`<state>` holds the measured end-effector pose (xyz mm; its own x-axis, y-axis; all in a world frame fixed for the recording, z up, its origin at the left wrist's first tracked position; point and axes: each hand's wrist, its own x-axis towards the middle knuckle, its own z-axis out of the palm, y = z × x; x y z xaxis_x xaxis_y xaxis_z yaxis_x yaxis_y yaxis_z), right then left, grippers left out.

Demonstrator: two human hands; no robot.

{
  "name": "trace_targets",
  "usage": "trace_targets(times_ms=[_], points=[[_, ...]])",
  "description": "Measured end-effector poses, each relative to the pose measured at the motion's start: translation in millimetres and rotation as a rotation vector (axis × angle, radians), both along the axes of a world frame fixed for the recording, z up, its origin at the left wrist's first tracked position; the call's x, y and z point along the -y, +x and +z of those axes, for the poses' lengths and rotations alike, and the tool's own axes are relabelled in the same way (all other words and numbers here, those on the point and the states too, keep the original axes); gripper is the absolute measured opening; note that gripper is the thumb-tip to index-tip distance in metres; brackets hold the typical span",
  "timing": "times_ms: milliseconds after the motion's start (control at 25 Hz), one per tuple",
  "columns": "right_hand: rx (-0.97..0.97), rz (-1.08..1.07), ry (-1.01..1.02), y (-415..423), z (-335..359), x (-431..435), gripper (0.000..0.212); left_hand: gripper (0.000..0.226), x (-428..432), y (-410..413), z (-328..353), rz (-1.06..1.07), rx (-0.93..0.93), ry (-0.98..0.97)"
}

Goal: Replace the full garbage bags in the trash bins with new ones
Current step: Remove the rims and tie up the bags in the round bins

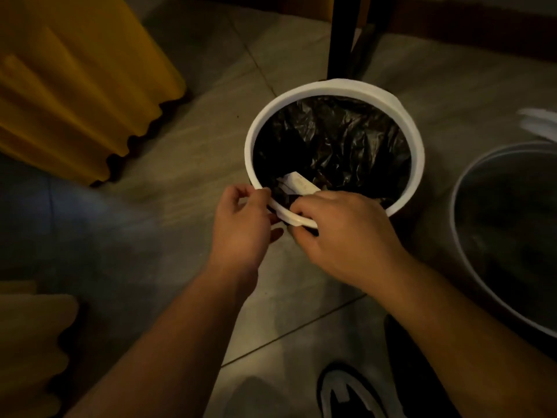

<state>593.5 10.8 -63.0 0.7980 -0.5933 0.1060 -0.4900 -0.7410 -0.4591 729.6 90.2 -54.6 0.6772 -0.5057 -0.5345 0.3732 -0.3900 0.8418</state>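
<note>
At near rim of white bin (331, 87), your left hand (241, 224) and right hand (340, 233) pinch rim; black bag (331, 140) looks thin, light, slippery: take bunched edge.

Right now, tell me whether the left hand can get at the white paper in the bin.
Probably yes. The left hand pinches the near rim of the white bin, and the white paper lies on the black bag inside it. The right hand, gripping the rim alongside, hides only its tip.

White bin (417, 152), black bag (331, 140), yellow curtain (75, 86).
</note>
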Motion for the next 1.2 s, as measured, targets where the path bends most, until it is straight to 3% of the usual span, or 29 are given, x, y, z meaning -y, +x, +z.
trace_targets(times_ms=[280,440,560,680,800,1040,1200], points=[[0.061,0.012,0.119,2,9,1,0.023,0.010,-8,5,-21,0.007,0.085,0.008],[0.113,0.014,0.167,4,35,8,0.016,0.038,3,4,-31,-0.007,-0.144,-0.064],[0.309,-0.038,0.049,-3,70,15,0.015,0.027,8,4,-27,0.003,-0.170,-0.072],[0.478,-0.132,-0.027,-6,113,45,0.032,0.016,6,6,-25,0.041,-0.192,-0.049],[0.587,-0.236,-0.139,-2,146,89,0.029,0.016,-4,7,-21,0.003,-0.197,-0.025],[0.545,-0.423,-0.336,20,166,154,0.022,0.018,-10,2,-9,0.008,-0.188,0.000],[0.456,-0.601,-0.446,14,135,151,0.029,0.022,-12,7,-1,0.037,-0.189,0.003]])
